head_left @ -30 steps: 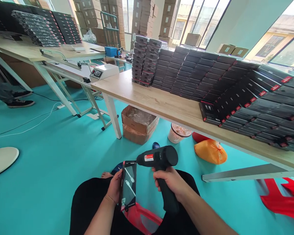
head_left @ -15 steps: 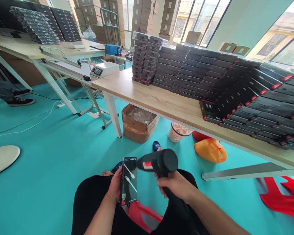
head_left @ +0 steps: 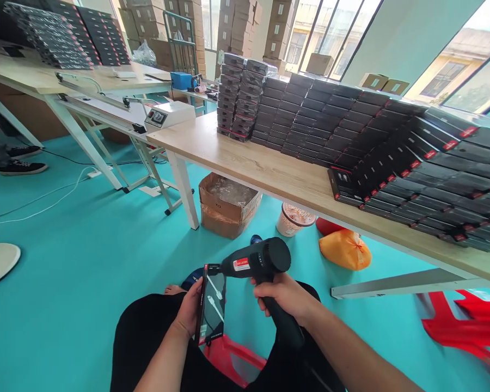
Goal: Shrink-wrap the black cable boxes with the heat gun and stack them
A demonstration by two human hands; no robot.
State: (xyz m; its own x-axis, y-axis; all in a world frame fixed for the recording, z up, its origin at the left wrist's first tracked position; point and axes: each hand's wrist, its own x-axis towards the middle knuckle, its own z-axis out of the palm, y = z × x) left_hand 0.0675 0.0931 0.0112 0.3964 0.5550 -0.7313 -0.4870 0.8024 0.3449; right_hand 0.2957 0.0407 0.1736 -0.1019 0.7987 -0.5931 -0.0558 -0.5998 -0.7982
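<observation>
My left hand (head_left: 191, 306) grips a slim black box (head_left: 212, 316) by its left side, between my knees. White cable plugs are pictured on its front, which tilts up toward me. In my right hand (head_left: 281, 295) is a black heat gun (head_left: 257, 260) with a red and white label, my fingers wrapped round its handle. Its nozzle points left and overlaps the top of the box in view; whether the two touch I cannot tell. The fingers behind the box are hidden.
A wooden table (head_left: 265, 169) ahead bears stacked black boxes (head_left: 310, 117). Below it are an open carton (head_left: 228, 209), a bucket (head_left: 294, 219) and an orange bag (head_left: 345, 249). A sealing machine (head_left: 169, 115) stands left. Red plastic stool parts (head_left: 453, 326) show at right. Another person's shoes (head_left: 22, 166) are far left.
The heat gun has moved slightly left and up, its nozzle now over the box's top edge. The box is turned a little. The whole view has shifted slightly.
</observation>
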